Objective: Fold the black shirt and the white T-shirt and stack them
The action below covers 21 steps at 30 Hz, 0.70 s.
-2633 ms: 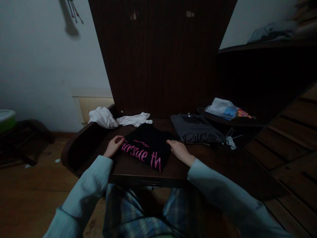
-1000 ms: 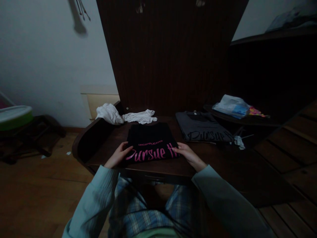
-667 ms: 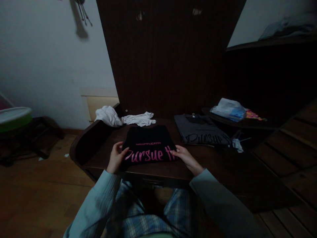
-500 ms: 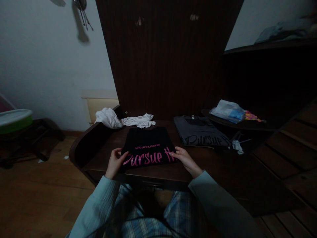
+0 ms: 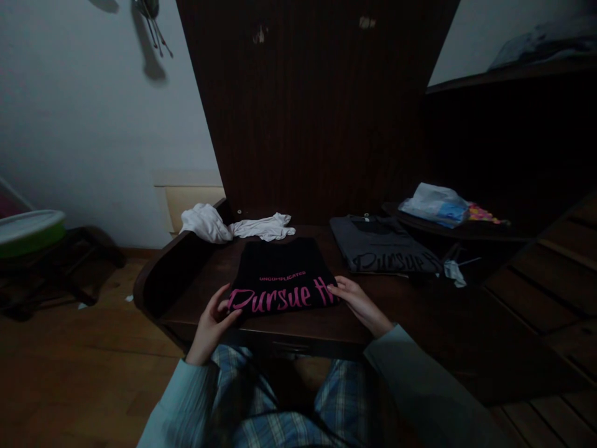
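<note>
A folded black T-shirt (image 5: 282,264) with pink lettering lies flat on the dark wooden bench, its lettered edge towards me. At its near left corner, my left hand (image 5: 213,320) has thumb and fingers spread apart, the fingertips by the edge of the cloth. My right hand (image 5: 361,305) pinches the shirt's right edge, thumb on top and the other fingers partly hidden beneath. Further right lies a folded dark grey T-shirt (image 5: 385,246) with black lettering.
White crumpled cloths (image 5: 208,223) rest at the bench's back left, by its curved armrest (image 5: 152,283). A plastic packet (image 5: 436,204) sits on a low shelf at right. A green-sided round container (image 5: 32,233) stands on a dark stool at left.
My left hand has loosened from the black T-shirt's left corner and drawn slightly back towards me, its fingers spreading. My right hand stays at the right edge. The view has shifted slightly.
</note>
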### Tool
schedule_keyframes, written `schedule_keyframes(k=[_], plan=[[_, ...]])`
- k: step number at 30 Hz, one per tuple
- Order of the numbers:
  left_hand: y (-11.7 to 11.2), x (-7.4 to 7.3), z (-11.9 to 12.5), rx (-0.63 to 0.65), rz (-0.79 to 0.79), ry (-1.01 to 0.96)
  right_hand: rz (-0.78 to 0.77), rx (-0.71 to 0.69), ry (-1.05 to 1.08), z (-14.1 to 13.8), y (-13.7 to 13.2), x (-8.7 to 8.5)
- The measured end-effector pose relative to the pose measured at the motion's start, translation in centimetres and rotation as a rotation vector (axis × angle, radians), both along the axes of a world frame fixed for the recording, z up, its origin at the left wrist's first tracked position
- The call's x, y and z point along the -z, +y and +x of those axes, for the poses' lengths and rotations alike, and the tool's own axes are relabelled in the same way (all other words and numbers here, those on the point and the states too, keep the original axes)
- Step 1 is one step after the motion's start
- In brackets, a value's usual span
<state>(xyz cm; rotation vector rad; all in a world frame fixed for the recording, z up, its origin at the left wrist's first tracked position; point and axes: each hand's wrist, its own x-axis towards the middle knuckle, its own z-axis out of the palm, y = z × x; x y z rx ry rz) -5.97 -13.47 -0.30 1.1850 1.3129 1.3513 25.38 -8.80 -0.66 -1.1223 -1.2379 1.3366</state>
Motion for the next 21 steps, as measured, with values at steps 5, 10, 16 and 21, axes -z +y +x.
schedule_keyframes(k=[5,10,16,21], plan=[[-0.2,1.5,-0.1,-0.141,0.071,0.056,0.105,-0.025,-0.256,2.2,-1.3,0.2],[-0.2,1.7,-0.3,-0.149,0.031,0.066,0.152,-0.027,-0.334,2.9,-1.6,0.4],[0.1,0.5,0.3,-0.125,-0.075,-0.037,0.018,-0.132,-0.031,1.6,-0.8,0.4],[0.0,0.1,0.4,-0.155,-0.028,-0.086,-0.031,-0.082,0.003,1.6,-0.4,0.7]])
